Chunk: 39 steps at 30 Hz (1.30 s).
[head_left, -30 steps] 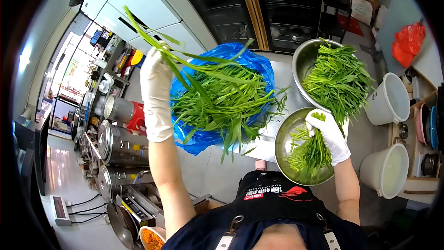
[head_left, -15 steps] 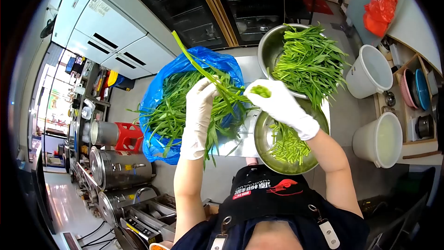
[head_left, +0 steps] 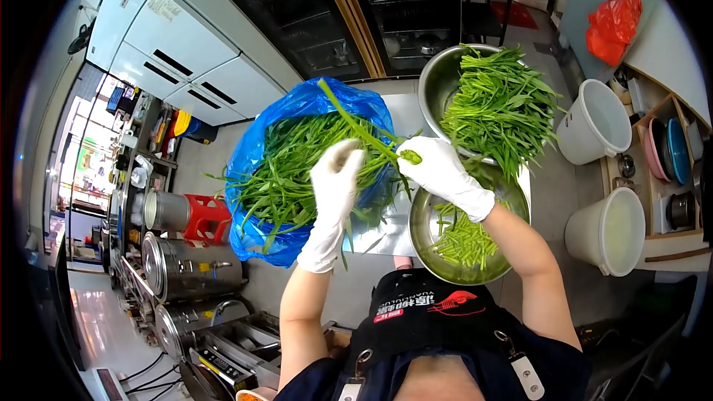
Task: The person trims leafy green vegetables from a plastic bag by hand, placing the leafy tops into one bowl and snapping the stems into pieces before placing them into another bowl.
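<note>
My right hand (head_left: 443, 171), in a white glove, is closed on water spinach: a long stalk (head_left: 356, 128) points up and left from it, and a small bundle of short stem pieces (head_left: 409, 157) shows at its fingers. My left hand (head_left: 336, 178), gloved too, is just below and left of that stalk, apart from it; its fingers are a little blurred, curved and spread from the thumb. Behind it a blue plastic bag (head_left: 249, 148) is full of leafy water spinach (head_left: 286, 171). Below my right hand, a steel bowl (head_left: 421, 241) contains cut stem pieces (head_left: 464, 241).
A second steel bowl (head_left: 431, 89) at the back holds a heap of leafy tops (head_left: 501, 108). Both bowls and the bag are on a metal table (head_left: 371, 241). White buckets (head_left: 590, 122) stand to the right. Large steel pots (head_left: 200, 267) and a red stool (head_left: 206, 217) are at the left.
My left hand has let go of the stalk and moved down and slightly right. The stalk's upper end has swung right, now held by my right hand alone.
</note>
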Each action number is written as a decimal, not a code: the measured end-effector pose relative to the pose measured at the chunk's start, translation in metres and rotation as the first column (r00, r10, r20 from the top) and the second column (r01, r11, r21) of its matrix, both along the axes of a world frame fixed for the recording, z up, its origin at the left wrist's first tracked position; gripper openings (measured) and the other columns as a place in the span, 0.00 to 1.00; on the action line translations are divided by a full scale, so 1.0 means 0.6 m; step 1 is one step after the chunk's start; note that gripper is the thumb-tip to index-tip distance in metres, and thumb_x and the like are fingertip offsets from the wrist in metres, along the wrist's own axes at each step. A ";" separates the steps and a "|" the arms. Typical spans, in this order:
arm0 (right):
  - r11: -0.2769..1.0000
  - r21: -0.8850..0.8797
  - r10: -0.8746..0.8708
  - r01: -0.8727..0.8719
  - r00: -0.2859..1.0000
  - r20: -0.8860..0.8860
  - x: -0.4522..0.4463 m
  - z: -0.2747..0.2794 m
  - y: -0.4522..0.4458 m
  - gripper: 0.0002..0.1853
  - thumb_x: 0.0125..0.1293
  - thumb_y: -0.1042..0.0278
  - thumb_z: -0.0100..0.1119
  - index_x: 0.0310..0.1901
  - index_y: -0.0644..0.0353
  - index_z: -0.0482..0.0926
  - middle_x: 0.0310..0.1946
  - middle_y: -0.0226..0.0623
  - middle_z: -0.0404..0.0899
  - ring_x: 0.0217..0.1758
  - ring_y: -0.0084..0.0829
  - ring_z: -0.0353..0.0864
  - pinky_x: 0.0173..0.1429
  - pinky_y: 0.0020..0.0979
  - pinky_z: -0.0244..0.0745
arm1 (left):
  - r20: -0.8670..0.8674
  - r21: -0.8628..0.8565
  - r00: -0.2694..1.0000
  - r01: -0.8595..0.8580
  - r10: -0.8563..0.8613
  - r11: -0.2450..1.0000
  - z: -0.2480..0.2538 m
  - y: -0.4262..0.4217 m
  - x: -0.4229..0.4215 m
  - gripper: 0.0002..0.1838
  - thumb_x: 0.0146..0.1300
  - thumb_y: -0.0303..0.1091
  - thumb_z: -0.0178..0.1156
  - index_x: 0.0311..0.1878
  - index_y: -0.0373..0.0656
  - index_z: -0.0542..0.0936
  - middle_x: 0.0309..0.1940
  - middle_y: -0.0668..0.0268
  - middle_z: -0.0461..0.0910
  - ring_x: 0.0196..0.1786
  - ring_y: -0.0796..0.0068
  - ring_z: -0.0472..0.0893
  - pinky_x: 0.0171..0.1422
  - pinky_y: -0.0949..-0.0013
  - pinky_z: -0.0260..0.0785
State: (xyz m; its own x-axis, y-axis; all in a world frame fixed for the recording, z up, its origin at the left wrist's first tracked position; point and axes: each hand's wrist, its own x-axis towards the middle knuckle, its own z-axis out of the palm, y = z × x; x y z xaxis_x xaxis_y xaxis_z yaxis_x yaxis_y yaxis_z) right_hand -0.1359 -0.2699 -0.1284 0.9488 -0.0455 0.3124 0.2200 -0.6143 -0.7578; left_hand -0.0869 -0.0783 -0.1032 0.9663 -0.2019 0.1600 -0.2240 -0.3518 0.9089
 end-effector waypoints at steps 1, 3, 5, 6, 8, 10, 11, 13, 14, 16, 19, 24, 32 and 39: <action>0.996 -0.085 -0.006 0.010 0.999 0.041 -0.003 -0.003 -0.006 0.10 0.57 0.64 0.62 0.38 0.58 0.83 0.30 0.41 0.81 0.33 0.42 0.82 0.39 0.38 0.76 | 0.230 0.064 0.968 -0.115 0.097 0.991 0.000 0.012 0.005 0.15 0.62 0.25 0.63 0.53 0.40 0.82 0.44 0.63 0.82 0.44 0.71 0.81 0.52 0.69 0.73; 0.968 -0.247 -0.008 0.037 0.993 0.120 -0.008 -0.009 -0.013 0.10 0.57 0.61 0.61 0.36 0.56 0.82 0.29 0.39 0.79 0.31 0.43 0.81 0.37 0.40 0.75 | 0.793 0.213 0.609 -0.262 -0.010 0.941 0.019 0.037 0.033 0.21 0.58 0.19 0.63 0.55 0.44 0.81 0.53 0.60 0.79 0.53 0.63 0.78 0.58 0.65 0.71; 0.940 -0.338 0.003 0.049 0.988 0.152 -0.018 -0.012 -0.011 0.07 0.56 0.62 0.62 0.34 0.54 0.80 0.28 0.37 0.75 0.29 0.41 0.79 0.36 0.39 0.74 | 0.894 0.420 0.349 -0.435 -0.280 0.797 0.062 0.042 0.039 0.28 0.51 0.15 0.63 0.58 0.48 0.80 0.59 0.60 0.75 0.60 0.57 0.73 0.63 0.60 0.67; 0.924 -0.380 0.009 0.050 0.988 0.151 -0.022 -0.008 -0.011 0.07 0.56 0.63 0.62 0.33 0.54 0.79 0.29 0.37 0.75 0.30 0.41 0.79 0.37 0.39 0.74 | 0.830 0.555 0.355 -0.443 -0.431 0.705 0.074 0.053 0.040 0.32 0.48 0.16 0.64 0.60 0.50 0.79 0.61 0.61 0.73 0.63 0.58 0.71 0.65 0.58 0.65; 0.910 -0.411 0.003 0.061 0.988 0.153 -0.025 -0.005 -0.011 0.06 0.56 0.64 0.62 0.31 0.54 0.78 0.29 0.37 0.74 0.30 0.42 0.78 0.37 0.39 0.74 | 0.696 0.714 0.435 -0.333 -0.572 0.616 0.080 0.067 0.055 0.27 0.48 0.19 0.63 0.55 0.48 0.81 0.54 0.62 0.78 0.58 0.58 0.76 0.61 0.59 0.68; 0.910 -0.395 -0.043 0.123 0.978 0.205 -0.018 -0.013 -0.017 0.05 0.55 0.65 0.63 0.32 0.54 0.79 0.28 0.36 0.74 0.31 0.41 0.78 0.36 0.39 0.75 | 0.655 0.747 0.448 -0.262 -0.608 0.611 0.061 0.073 0.072 0.20 0.49 0.21 0.63 0.49 0.46 0.82 0.41 0.65 0.82 0.47 0.62 0.80 0.51 0.61 0.71; 0.909 -0.386 -0.067 0.155 0.971 0.232 -0.016 -0.016 -0.021 0.05 0.55 0.65 0.63 0.32 0.53 0.79 0.27 0.35 0.74 0.31 0.40 0.79 0.35 0.39 0.75 | 0.625 0.770 0.480 -0.248 -0.615 0.588 0.051 0.076 0.073 0.19 0.51 0.23 0.62 0.49 0.46 0.81 0.39 0.65 0.80 0.45 0.63 0.79 0.49 0.62 0.71; 0.933 -0.301 -0.147 0.196 0.973 0.180 -0.017 -0.015 -0.025 0.05 0.55 0.67 0.63 0.33 0.55 0.81 0.29 0.36 0.77 0.32 0.42 0.81 0.36 0.38 0.76 | 0.560 0.813 0.540 -0.216 -0.628 0.540 0.033 0.081 0.066 0.16 0.55 0.27 0.60 0.49 0.45 0.81 0.37 0.66 0.78 0.41 0.65 0.77 0.44 0.64 0.70; 0.946 -0.249 -0.174 0.209 0.972 0.155 -0.017 -0.016 -0.028 0.05 0.55 0.67 0.63 0.34 0.55 0.81 0.30 0.37 0.78 0.32 0.42 0.81 0.37 0.37 0.77 | 0.568 0.801 0.547 -0.195 -0.615 0.566 0.025 0.081 0.061 0.16 0.55 0.27 0.60 0.49 0.44 0.81 0.34 0.65 0.77 0.38 0.65 0.76 0.40 0.64 0.69; 0.963 -0.144 -0.217 0.227 0.973 0.082 -0.018 -0.022 -0.037 0.07 0.56 0.67 0.62 0.35 0.58 0.83 0.33 0.39 0.82 0.36 0.43 0.83 0.40 0.36 0.78 | 0.625 0.746 0.535 -0.195 -0.569 0.636 0.007 0.074 0.046 0.14 0.53 0.24 0.61 0.45 0.46 0.82 0.32 0.66 0.78 0.36 0.63 0.77 0.39 0.62 0.70; 0.972 -0.063 -0.223 0.226 0.973 0.051 -0.018 -0.038 -0.046 0.08 0.56 0.67 0.62 0.36 0.59 0.83 0.34 0.40 0.82 0.36 0.44 0.83 0.41 0.36 0.78 | 0.622 0.738 0.558 -0.182 -0.549 0.650 -0.011 0.073 0.025 0.16 0.53 0.24 0.62 0.47 0.45 0.82 0.32 0.66 0.77 0.35 0.63 0.76 0.37 0.62 0.69; 0.978 0.107 -0.174 0.180 0.982 -0.069 -0.015 -0.062 -0.062 0.09 0.57 0.66 0.63 0.35 0.61 0.83 0.28 0.39 0.81 0.31 0.37 0.83 0.38 0.34 0.76 | 0.600 0.736 0.596 -0.148 -0.534 0.661 -0.036 0.076 0.007 0.15 0.52 0.24 0.64 0.45 0.45 0.82 0.32 0.66 0.78 0.35 0.63 0.76 0.37 0.62 0.69; 0.644 0.668 -0.328 0.373 0.923 -0.200 -0.010 -0.080 -0.151 0.05 0.63 0.71 0.64 0.37 0.62 0.83 0.23 0.23 0.78 0.19 0.13 0.67 0.25 0.18 0.62 | 0.566 0.717 0.686 -0.135 -0.458 0.684 -0.053 0.076 0.011 0.11 0.52 0.25 0.64 0.40 0.43 0.82 0.29 0.66 0.76 0.34 0.62 0.76 0.36 0.63 0.70; 0.990 -0.139 0.033 0.014 0.945 0.327 -0.038 -0.003 0.018 0.11 0.54 0.72 0.66 0.40 0.60 0.81 0.38 0.38 0.81 0.41 0.37 0.82 0.46 0.32 0.79 | 0.444 0.593 0.808 0.060 -0.388 0.803 -0.054 0.017 -0.030 0.05 0.58 0.29 0.64 0.37 0.42 0.83 0.29 0.63 0.79 0.35 0.60 0.79 0.39 0.64 0.72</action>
